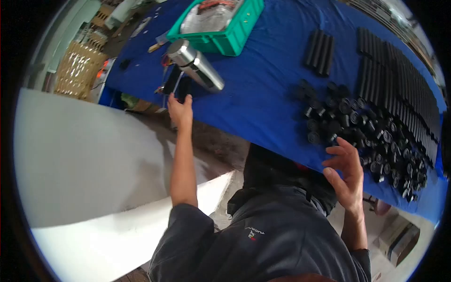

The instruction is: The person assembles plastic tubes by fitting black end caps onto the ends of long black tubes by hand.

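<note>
At the table's near left edge, my left hand [181, 110] has thumb and fingers around the near end of a dark black piece [185, 87], whose exact kind I cannot make out. Another black piece [172, 80] lies just beside it. Close by on the right, a steel thermos flask [197, 66] appears tilted in this view. My right hand [346, 171] is held open, fingers spread, over the table's front edge. Beyond its fingertips is a loose heap of small round black caps [371, 134]; nothing shows in that hand.
A green crate [228, 41] holding clear plastic bags stands at the back. Several black tubes [320, 52] lie together on the blue cloth [263, 89], and long rows of black tubes [394, 77] fill the right side. A white surface [89, 160] is at the left.
</note>
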Tool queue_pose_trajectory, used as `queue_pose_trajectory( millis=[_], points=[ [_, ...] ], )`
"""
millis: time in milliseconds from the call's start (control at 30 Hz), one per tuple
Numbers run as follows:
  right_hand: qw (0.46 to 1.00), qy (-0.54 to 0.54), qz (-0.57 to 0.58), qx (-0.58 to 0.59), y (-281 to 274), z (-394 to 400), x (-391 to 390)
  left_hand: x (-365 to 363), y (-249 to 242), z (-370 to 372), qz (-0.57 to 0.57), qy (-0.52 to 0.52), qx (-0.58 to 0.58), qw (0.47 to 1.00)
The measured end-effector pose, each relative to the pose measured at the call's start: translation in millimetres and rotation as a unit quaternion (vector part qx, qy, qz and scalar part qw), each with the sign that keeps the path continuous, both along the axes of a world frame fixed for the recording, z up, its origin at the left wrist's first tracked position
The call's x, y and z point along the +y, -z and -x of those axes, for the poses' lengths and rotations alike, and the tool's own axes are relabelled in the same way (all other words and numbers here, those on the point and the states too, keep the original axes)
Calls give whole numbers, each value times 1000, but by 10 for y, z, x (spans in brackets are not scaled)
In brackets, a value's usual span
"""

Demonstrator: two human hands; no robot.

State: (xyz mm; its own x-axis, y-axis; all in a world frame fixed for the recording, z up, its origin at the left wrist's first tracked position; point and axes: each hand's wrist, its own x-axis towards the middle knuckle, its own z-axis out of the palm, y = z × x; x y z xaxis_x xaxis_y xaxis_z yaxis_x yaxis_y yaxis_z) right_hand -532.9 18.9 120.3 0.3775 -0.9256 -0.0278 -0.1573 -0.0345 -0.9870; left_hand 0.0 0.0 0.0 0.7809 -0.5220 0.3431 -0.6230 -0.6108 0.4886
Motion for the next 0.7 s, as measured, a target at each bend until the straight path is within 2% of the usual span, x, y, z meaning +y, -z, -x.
queue_pose_trajectory(
  millis=[100, 167, 233, 300, 367, 433, 500, 567, 633, 700],
  points=[
    [1000, 7, -12, 24, -8, 6, 185, -313, 208, -419, -39, 29, -115, 992],
    [998, 19, -32, 45, 66, 105, 233, -503, 140, -289, -52, 24, -104, 993],
    [996, 34, -12, 84, 170, 161, 321, -466, 253, -396, -5, 73, -212, 975],
    [991, 55, 10, 120, 303, 243, 428, -250, 242, -264, 39, 28, -209, 977],
    [985, 89, 41, 144, 438, 327, 471, 37, 375, 69, 188, 103, -122, 969],
    [977, 109, 59, 175, 613, 432, 514, 180, 448, 849, 288, 208, 16, 935],
    [970, 131, 82, 189, 621, 403, 504, 192, 291, 1610, 196, 319, 154, 914],
    [968, 123, 104, 192, 658, 411, 465, -81, -33, 2162, 160, 433, 156, 874],
    [959, 117, 153, 206, 691, 419, 406, -470, -162, 2444, 163, 483, 168, 843],
    [947, 110, 196, 229, 869, 525, 350, -882, -398, 2650, 165, 518, 128, 830]
  ],
)
